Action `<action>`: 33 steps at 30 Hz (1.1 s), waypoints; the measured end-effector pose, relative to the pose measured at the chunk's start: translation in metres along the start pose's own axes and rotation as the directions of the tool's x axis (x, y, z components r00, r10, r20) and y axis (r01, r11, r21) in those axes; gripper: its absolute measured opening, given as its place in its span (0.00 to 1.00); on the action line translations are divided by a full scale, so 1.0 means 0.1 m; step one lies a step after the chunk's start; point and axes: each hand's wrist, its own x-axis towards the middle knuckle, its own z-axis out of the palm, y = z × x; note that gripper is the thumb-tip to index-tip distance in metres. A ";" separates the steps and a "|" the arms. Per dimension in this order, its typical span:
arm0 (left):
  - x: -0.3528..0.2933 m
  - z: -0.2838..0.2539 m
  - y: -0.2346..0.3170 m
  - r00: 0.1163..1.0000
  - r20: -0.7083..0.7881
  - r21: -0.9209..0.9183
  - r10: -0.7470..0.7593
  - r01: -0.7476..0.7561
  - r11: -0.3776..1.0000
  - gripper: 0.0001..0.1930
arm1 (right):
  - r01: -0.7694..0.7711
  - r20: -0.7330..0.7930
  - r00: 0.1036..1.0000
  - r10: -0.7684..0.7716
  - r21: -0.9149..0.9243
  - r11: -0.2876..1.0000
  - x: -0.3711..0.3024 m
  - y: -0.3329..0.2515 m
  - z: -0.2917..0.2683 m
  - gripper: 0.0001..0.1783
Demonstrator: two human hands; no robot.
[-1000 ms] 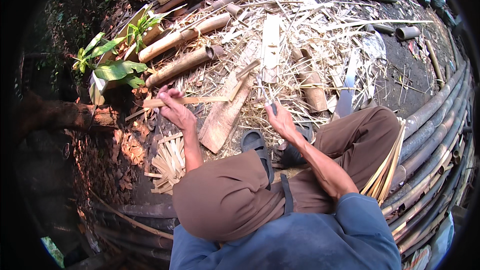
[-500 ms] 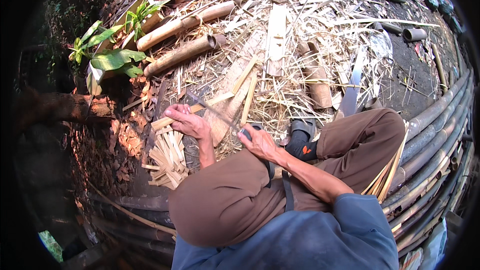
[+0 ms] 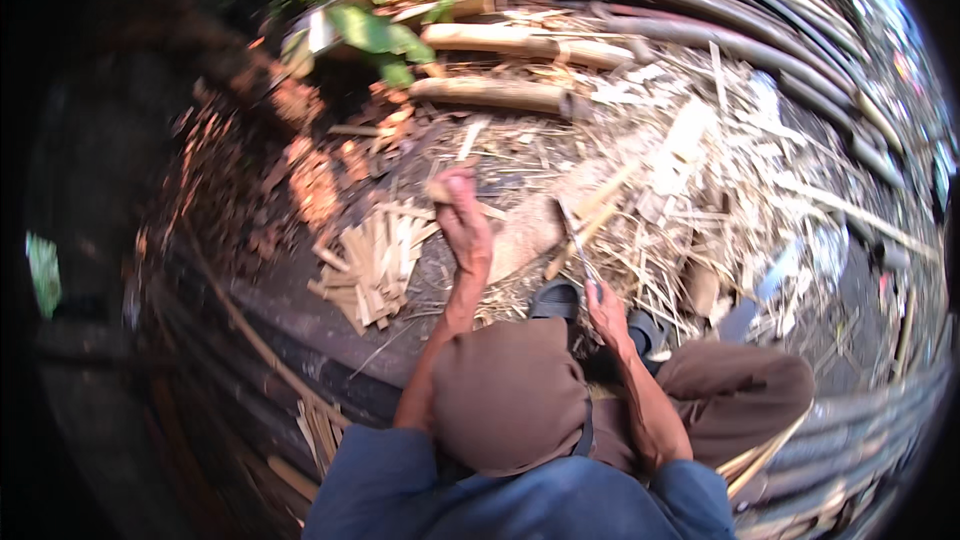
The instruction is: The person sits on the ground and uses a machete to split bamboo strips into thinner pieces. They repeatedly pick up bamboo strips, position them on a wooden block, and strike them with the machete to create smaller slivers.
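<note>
My left hand (image 3: 464,225) is raised beside a pile of short split bamboo strips (image 3: 370,265), its fingers closed on a pale bamboo strip (image 3: 438,191); blur hides how long that strip is. In my right hand (image 3: 607,316), in front of my shins, is a knife (image 3: 577,242) with a dark handle. Its narrow blade points up and away from me, crossing near two longer bamboo strips (image 3: 603,192) on the ground. A flat pale board (image 3: 528,238) lies between my two hands.
Shavings (image 3: 640,240) cover the ground ahead. A handsaw (image 3: 768,285) lies at the right. Cut bamboo tubes (image 3: 490,93) and a green plant (image 3: 370,30) are at the far left. Bamboo poles (image 3: 850,440) line my right side. My sandal (image 3: 555,300) shows beyond my knee.
My view has swung left. The knife has come away from the strip in my left hand and now points upward at my right. My left hand has moved toward the short-strip pile.
</note>
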 end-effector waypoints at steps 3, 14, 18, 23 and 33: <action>0.17 -0.33 0.61 0.966 0.258 0.214 0.008 -0.065 0.975 0.22 | -0.071 0.001 0.997 0.071 0.059 0.996 -0.06 0.03 0.08 0.29; -1.01 -3.49 0.26 0.960 -0.087 0.989 -0.265 0.116 0.096 0.27 | -0.135 0.079 0.989 0.126 0.113 0.984 -0.14 0.24 -0.08 0.32; -1.25 -4.04 0.45 0.957 -0.168 0.978 -0.238 0.192 0.078 0.25 | -0.147 0.053 0.988 0.142 0.115 0.982 -0.07 0.28 -0.21 0.33; -1.65 -4.55 0.67 0.864 0.072 0.991 -0.499 -0.004 0.137 0.24 | -0.165 0.036 0.986 0.162 0.127 0.978 -0.10 0.33 -0.27 0.35; -2.93 -5.58 1.84 0.108 0.705 0.629 -0.701 -0.552 0.547 0.16 | -0.188 0.003 0.982 0.190 0.179 0.966 -0.24 0.43 -0.26 0.39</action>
